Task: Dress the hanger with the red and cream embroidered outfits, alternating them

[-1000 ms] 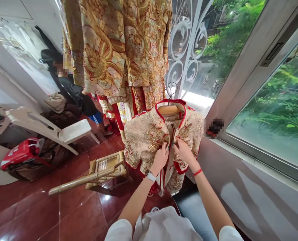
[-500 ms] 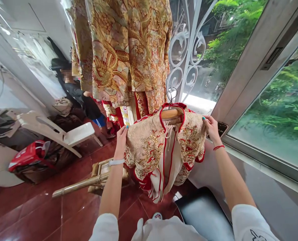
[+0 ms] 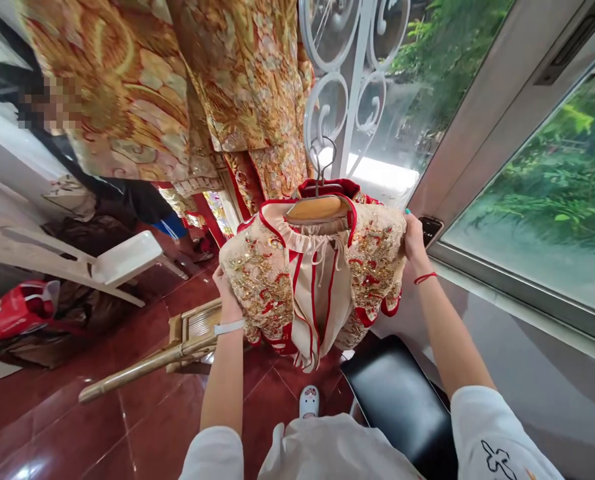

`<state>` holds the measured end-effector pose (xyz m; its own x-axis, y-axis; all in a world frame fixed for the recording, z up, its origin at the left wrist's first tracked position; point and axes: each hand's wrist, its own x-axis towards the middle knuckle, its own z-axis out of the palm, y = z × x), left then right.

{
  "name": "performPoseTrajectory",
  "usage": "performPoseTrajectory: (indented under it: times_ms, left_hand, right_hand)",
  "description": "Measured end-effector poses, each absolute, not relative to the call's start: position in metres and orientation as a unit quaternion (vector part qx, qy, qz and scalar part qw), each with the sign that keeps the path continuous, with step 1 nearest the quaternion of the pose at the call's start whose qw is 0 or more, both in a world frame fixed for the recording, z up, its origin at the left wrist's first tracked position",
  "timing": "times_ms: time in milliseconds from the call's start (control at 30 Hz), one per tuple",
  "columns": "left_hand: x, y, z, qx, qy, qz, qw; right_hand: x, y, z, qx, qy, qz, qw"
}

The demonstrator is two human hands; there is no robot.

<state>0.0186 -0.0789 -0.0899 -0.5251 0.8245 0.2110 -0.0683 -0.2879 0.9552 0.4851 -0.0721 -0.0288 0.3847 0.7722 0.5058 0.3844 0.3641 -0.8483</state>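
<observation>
A cream jacket [image 3: 272,280] with red trim and gold and red embroidery hangs open on a wooden hanger [image 3: 317,208], whose metal hook catches on the white window grille [image 3: 350,100]. My left hand [image 3: 226,300] grips the jacket's left side, fingers closed on the fabric. My right hand [image 3: 412,233] holds its right shoulder edge, fingers wrapped behind the cloth. A pale inner lining with a drawstring shows between the front panels.
Larger gold brocade garments [image 3: 177,87] hang behind and left. A black stool [image 3: 402,400] stands below right, a bamboo stool [image 3: 187,340] and white plastic chair [image 3: 102,260] to the left. Another person in dark clothes [image 3: 122,193] is partly hidden behind the garments. A phone [image 3: 430,230] rests on the window sill.
My hands left the jacket's front opening and moved apart to its two sides. The front now hangs open, and the view has come closer and tilted down.
</observation>
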Motion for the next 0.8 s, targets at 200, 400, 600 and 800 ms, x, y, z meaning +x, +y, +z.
performPoseTrajectory:
  times_ms: [200,400,600,800]
  left_hand:
    - [0.04,-0.175,-0.169,0.416,0.592,0.689,-0.02]
    - [0.09,-0.215,-0.256,0.59,0.667,0.455,0.001]
    - [0.082,-0.228,-0.209,0.67,0.64,0.342,0.157]
    - [0.141,-0.273,-0.147,0.785,0.53,0.207,0.246]
  right_hand:
    - [0.408,-0.174,-0.135,-0.651,-0.432,-0.1,0.616]
    - [0.358,-0.208,-0.226,-0.805,-0.51,0.019,0.303]
    - [0.375,-0.224,-0.195,-0.718,-0.623,0.143,0.274]
    - [0.319,-0.259,-0.16,-0.544,-0.794,0.222,0.156]
